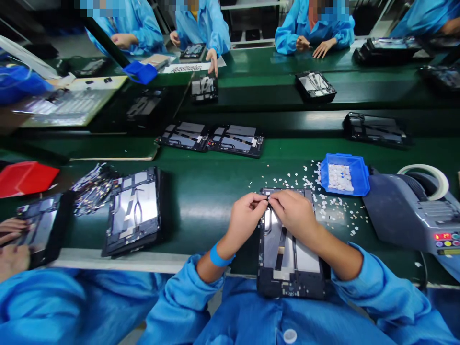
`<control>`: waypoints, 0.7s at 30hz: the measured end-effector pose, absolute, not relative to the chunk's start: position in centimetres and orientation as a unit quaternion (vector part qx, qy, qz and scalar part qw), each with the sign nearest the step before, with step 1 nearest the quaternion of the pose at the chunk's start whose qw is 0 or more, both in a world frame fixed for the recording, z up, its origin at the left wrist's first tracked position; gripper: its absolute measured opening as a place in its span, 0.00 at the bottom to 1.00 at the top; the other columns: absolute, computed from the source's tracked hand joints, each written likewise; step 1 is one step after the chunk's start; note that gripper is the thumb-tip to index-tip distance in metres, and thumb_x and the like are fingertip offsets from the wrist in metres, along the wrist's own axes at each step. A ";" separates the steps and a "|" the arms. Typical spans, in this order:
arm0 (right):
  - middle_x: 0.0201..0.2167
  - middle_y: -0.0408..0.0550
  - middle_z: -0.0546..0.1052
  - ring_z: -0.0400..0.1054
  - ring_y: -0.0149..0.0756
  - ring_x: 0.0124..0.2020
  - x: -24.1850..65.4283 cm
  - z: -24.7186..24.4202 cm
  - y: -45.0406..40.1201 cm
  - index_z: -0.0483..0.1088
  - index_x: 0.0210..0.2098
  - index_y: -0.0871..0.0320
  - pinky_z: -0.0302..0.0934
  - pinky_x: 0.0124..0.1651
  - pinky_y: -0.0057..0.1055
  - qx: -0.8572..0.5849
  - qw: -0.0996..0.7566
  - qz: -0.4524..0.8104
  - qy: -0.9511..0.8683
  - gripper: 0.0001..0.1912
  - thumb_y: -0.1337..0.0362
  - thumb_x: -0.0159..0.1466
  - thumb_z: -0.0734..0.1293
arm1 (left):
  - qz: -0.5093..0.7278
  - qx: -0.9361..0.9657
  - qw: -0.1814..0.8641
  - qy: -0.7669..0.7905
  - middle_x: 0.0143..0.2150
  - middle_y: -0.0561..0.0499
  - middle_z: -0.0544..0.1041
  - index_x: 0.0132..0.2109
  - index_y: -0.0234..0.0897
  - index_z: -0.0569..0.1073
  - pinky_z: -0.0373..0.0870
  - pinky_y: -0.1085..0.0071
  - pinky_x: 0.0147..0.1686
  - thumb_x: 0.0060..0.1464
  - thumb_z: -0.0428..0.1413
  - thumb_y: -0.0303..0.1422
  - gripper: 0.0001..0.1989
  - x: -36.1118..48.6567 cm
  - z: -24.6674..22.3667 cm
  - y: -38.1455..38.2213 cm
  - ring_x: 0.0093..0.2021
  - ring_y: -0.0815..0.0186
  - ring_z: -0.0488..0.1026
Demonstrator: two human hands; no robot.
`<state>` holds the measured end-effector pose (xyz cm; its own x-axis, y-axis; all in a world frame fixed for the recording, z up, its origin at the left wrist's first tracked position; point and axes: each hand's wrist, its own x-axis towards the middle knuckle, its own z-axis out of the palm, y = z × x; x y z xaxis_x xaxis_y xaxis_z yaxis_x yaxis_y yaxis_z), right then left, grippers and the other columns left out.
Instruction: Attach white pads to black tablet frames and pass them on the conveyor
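An opened tablet-like device [289, 258] lies at the table's front edge, its inner parts facing up. My left hand [246, 218] is over its upper left corner, thumb and fingers pinched. My right hand [296, 215] meets it there, its fingertips pinched too. Whatever small piece sits between the fingertips is too small to name. Just beyond the device, small white bits [309, 179] are scattered on the green table. A blue tray [363, 179] holding more of these bits stands to the right of my hands.
A grey tape dispenser [402, 211] stands at the right. To the left are a stack of devices [132, 211], a pile of small parts [94, 189] and a red bin [27, 178]. More devices [235, 140] lie farther back; people in blue work opposite and at the left.
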<state>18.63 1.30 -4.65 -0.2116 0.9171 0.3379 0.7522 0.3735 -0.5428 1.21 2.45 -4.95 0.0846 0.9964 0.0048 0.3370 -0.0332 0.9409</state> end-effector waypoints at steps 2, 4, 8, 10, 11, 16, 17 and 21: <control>0.39 0.51 0.83 0.77 0.42 0.41 18.7 -4.7 1.3 0.80 0.43 0.55 0.68 0.48 0.36 -0.535 0.315 0.145 -0.770 0.13 0.63 0.74 0.62 | 0.388 0.647 0.362 0.548 0.35 0.50 0.83 0.38 0.38 0.81 0.71 0.70 0.36 0.59 0.60 0.30 0.05 1.1 -4.8 2.0 0.35 0.65 0.77; 0.41 0.51 0.84 0.78 0.42 0.43 18.6 -4.8 1.4 0.80 0.46 0.55 0.69 0.49 0.36 -0.529 0.312 0.157 -0.773 0.13 0.64 0.73 0.63 | 0.389 0.690 0.301 0.531 0.36 0.49 0.83 0.37 0.39 0.81 0.72 0.67 0.40 0.60 0.60 0.29 0.05 1.0 -4.7 1.7 0.37 0.63 0.78; 0.42 0.49 0.84 0.78 0.41 0.43 18.4 -4.9 1.7 0.81 0.46 0.53 0.70 0.50 0.36 -0.543 0.306 0.166 -0.764 0.14 0.66 0.71 0.63 | 0.388 0.723 0.248 0.515 0.37 0.48 0.83 0.37 0.40 0.81 0.73 0.64 0.44 0.61 0.59 0.29 0.06 1.0 -4.7 1.6 0.40 0.61 0.79; 0.41 0.48 0.84 0.79 0.40 0.42 18.4 -4.9 1.7 0.81 0.43 0.53 0.70 0.48 0.35 -0.549 0.312 0.173 -0.756 0.13 0.67 0.71 0.63 | 0.389 0.712 0.259 0.524 0.36 0.49 0.83 0.36 0.40 0.81 0.73 0.65 0.43 0.61 0.59 0.28 0.06 1.0 -4.7 1.7 0.39 0.62 0.79; 0.40 0.48 0.84 0.79 0.40 0.42 18.4 -4.9 1.7 0.81 0.42 0.53 0.70 0.47 0.34 -0.551 0.318 0.174 -0.752 0.13 0.67 0.70 0.63 | 0.391 0.703 0.268 0.530 0.36 0.49 0.83 0.36 0.40 0.81 0.73 0.66 0.42 0.60 0.59 0.27 0.06 1.1 -4.7 1.8 0.39 0.62 0.79; 0.36 0.49 0.83 0.78 0.40 0.39 18.8 -4.7 1.2 0.80 0.41 0.55 0.69 0.46 0.34 -0.556 0.348 0.141 -0.741 0.10 0.63 0.71 0.65 | 0.399 0.670 0.300 0.549 0.34 0.50 0.83 0.36 0.38 0.81 0.72 0.69 0.37 0.58 0.60 0.26 0.05 1.1 -4.8 2.1 0.35 0.64 0.78; 0.35 0.49 0.83 0.77 0.40 0.38 18.8 -4.8 1.1 0.80 0.40 0.55 0.68 0.45 0.33 -0.555 0.346 0.134 -0.745 0.10 0.63 0.71 0.65 | 0.403 0.672 0.297 0.546 0.34 0.50 0.83 0.36 0.38 0.81 0.72 0.69 0.37 0.58 0.60 0.26 0.05 1.2 -4.8 2.1 0.35 0.64 0.78; 0.34 0.47 0.83 0.76 0.39 0.37 18.3 -5.1 1.3 0.78 0.37 0.55 0.65 0.43 0.32 -0.544 0.337 0.119 -0.759 0.09 0.66 0.70 0.65 | 0.421 0.700 0.271 0.510 0.35 0.50 0.83 0.35 0.39 0.81 0.73 0.69 0.40 0.59 0.60 0.26 0.06 1.4 -4.8 1.8 0.37 0.65 0.79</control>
<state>18.31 1.34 -5.11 -0.1800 0.9063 0.3825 0.7460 0.3792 -0.5475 1.35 1.75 -4.80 0.1257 0.9414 0.3130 0.4850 -0.3335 0.8084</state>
